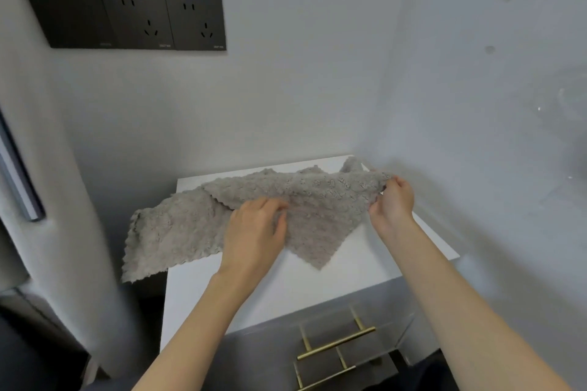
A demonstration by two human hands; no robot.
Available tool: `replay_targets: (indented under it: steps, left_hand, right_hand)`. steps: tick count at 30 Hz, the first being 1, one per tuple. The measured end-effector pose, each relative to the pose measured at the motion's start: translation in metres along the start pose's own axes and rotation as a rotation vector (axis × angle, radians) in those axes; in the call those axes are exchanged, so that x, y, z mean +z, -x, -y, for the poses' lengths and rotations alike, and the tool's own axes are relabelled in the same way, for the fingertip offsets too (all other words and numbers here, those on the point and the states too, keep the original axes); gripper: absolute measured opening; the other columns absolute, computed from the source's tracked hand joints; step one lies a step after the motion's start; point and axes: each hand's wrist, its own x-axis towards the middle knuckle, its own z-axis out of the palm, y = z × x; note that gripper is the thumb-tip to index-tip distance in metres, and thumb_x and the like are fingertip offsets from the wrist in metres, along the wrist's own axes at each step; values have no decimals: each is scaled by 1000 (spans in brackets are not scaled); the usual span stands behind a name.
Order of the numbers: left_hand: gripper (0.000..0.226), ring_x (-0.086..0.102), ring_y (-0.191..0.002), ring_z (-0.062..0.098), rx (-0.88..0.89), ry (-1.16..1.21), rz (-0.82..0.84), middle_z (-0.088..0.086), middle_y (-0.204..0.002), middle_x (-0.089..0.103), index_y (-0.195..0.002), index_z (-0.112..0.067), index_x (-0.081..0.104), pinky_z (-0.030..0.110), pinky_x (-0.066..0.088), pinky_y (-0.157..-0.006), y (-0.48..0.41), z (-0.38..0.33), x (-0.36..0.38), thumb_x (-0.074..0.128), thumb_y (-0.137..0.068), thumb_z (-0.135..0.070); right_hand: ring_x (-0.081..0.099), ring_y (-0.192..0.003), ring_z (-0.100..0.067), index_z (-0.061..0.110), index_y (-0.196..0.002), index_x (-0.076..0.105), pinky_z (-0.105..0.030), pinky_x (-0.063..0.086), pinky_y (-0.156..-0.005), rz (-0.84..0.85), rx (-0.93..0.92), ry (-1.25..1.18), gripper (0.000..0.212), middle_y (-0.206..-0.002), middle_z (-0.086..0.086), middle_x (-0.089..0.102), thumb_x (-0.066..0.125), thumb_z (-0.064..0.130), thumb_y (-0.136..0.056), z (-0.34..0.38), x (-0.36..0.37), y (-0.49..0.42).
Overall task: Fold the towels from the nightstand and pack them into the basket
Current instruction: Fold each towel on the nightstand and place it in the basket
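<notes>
Left hand [257,232], at centre frame, has its fingers curled into the towel [317,200], bunching the pile near the cloth's middle. Right hand [394,200], to the right of centre, pinches the towel's far right edge between thumb and fingers and lifts it slightly off the surface. The towel is stretched between the two hands over the white top of the nightstand [317,289], with one pointed corner drooping toward the lower middle of the top.

Left of the left hand, a grey piece [165,232] of the same pile lies under the towel's zigzag edge and hangs off the nightstand's left side. Whether it is a second towel or part of the same one I cannot tell.

The cloth is pale grey-beige, thick and nubbly, with scalloped edges. The nightstand top is smooth, flat and matte white. Below it, at the bottom of the frame, are glossy grey drawer fronts with slim brass-coloured bar handles [336,343].

A plain pale wall [317,89] closes in right behind the nightstand and along its right side. In the upper left of the frame is a dark socket panel [127,16] of three square plates, two with outlets. A grey padded upright [79,200] stands close against the nightstand's left side.
</notes>
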Motion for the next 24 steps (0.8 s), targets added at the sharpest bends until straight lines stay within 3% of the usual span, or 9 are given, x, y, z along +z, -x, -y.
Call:
replay_targets:
  steps: [2, 5, 6, 8, 10, 12, 15, 20, 24]
  left_hand:
    - [24, 53, -109, 16, 1, 49, -13, -8, -115, 63, -116, -23, 64, 33, 42, -94, -3, -5, 1, 51, -96, -21]
    - [25, 51, -112, 15, 14, 66, -47, -7, -119, 60, -117, -21, 63, 31, 41, -94, -8, -12, 4, 50, -96, -20]
    - [26, 49, -115, 15, 15, 72, -43, -6, -121, 58, -118, -22, 62, 30, 38, -96, -9, -14, 7, 50, -96, -20]
    - [26, 46, -119, 15, 15, 101, -3, -6, -124, 55, -120, -22, 61, 30, 36, -98, -11, -16, 13, 50, -96, -20]
    - [26, 48, -118, 14, 9, 151, 59, -6, -126, 55, -121, -22, 60, 31, 40, -98, -14, -19, 21, 48, -98, -22]
    - [28, 51, -115, 12, -1, 202, 138, -6, -128, 57, -122, -23, 60, 29, 42, -97, -18, -24, 30, 45, -99, -26]
    - [31, 57, -110, 13, -27, 226, 273, -3, -129, 58, -126, -24, 58, 32, 45, -96, -26, -32, 43, 43, -100, -31]
    - [46, 51, -117, 25, -58, 50, 464, 5, -130, 55, -135, -19, 50, 43, 43, -98, -46, -35, 63, 49, -95, -43]
    - [44, 55, -109, 25, -102, 54, 511, 5, -116, 60, -126, -16, 56, 38, 46, -90, -51, -35, 69, 59, -90, -42]
  right_hand:
    - [57, -71, -19, -3, -124, 50, -20, 50, -45, -68, 20, 125, 30, -101, -12, 60, 32, 4, -100, 4, -13, -5]
    - [60, -87, -27, -5, -106, 58, -38, 56, -73, -76, 8, 386, 23, -109, -15, 65, 38, 1, -96, 10, -30, -14]
    - [61, -88, -25, -3, -96, 60, -42, 55, -83, -59, -24, 499, 21, -107, -14, 67, 39, 1, -96, 14, -36, -16]
    - [63, -87, -21, -3, -96, 61, -43, 52, -90, 6, -65, 669, 21, -93, -8, 69, 42, 6, -99, 22, -45, -18]
    - [63, -86, -22, 1, -95, 64, -39, 54, -85, 105, -38, 742, 21, -86, -5, 68, 47, 11, -99, 29, -53, -20]
    - [64, -78, -21, 6, -80, 67, -33, 55, -73, 192, 11, 760, 25, -85, -9, 69, 51, 12, -98, 34, -61, -20]
    - [66, -65, -15, 5, -84, 67, -27, 55, -60, 306, 102, 677, 21, -77, -6, 72, 54, 13, -98, 37, -68, -22]
    - [64, -69, -20, 7, -75, 71, -35, 53, -73, 474, 204, 621, 23, -79, -9, 71, 57, 9, -94, 36, -71, -26]
    - [67, -64, -13, 4, -87, 69, -24, 53, -58, 538, 171, 702, 17, -78, -4, 73, 57, 13, -95, 34, -67, -25]
